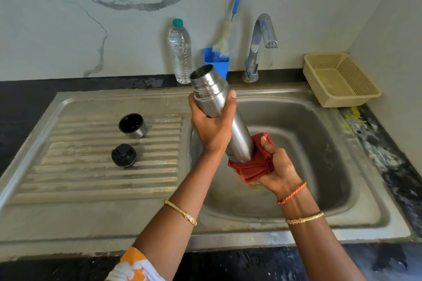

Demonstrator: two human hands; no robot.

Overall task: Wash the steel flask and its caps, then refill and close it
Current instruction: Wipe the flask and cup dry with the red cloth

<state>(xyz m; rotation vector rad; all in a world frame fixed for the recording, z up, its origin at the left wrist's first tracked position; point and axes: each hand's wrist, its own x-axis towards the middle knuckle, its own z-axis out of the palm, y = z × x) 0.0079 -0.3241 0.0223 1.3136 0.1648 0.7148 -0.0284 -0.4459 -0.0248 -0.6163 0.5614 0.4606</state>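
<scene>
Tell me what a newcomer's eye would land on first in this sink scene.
First, the open steel flask, tilted over the sink basin: the left hand grips its upper body while the right hand holds a red cloth around its base. Next, the steel cup cap and black stopper lying apart on the ribbed drainboard.

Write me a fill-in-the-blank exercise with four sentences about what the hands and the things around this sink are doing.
1. The left hand grips the steel flask near its ____ end.
2. The right hand holds a ____ cloth against the flask's base.
3. The two caps, the steel cup cap and the black stopper, lie on the sink's ____.
4. The bottle brush stands in a ____ holder.

Missing words: open; red; drainboard; blue
</scene>
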